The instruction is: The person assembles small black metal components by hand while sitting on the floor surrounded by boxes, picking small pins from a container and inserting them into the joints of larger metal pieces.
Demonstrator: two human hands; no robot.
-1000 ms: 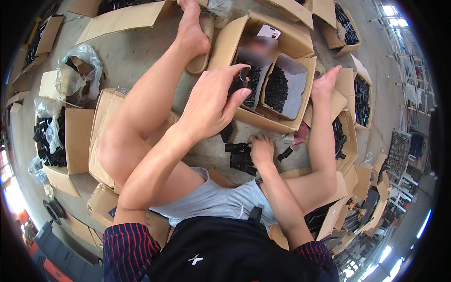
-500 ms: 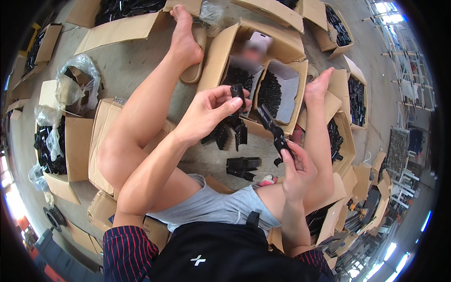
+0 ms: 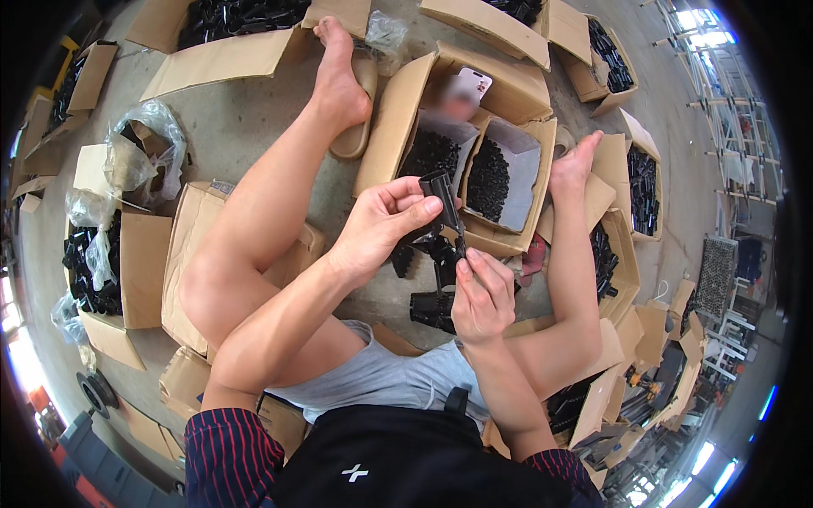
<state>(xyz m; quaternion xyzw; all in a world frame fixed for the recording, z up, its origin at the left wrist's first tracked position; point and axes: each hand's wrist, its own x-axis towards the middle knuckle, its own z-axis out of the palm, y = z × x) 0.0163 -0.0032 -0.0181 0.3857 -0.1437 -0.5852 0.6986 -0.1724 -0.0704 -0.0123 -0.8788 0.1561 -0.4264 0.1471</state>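
Observation:
In front of me my left hand pinches a black plastic part between thumb and fingers. From the lower right, my right hand grips the end of a slim black piece with its fingertips. The two black pieces meet or overlap between my hands; I cannot tell whether they are joined. Below them on the floor lies a stack of black ribbed parts, partly behind my right hand. Just beyond my hands stands an open cardboard box with two inner trays of small black pieces.
A phone leans inside that box. My bare legs stretch out on either side of it. Further cardboard boxes of black parts surround me. A plastic bag lies at the left, and a metal rack stands far right.
My right hand has moved left and brought its slim black piece up against the part in my left hand. My left hand has shifted slightly down and right.

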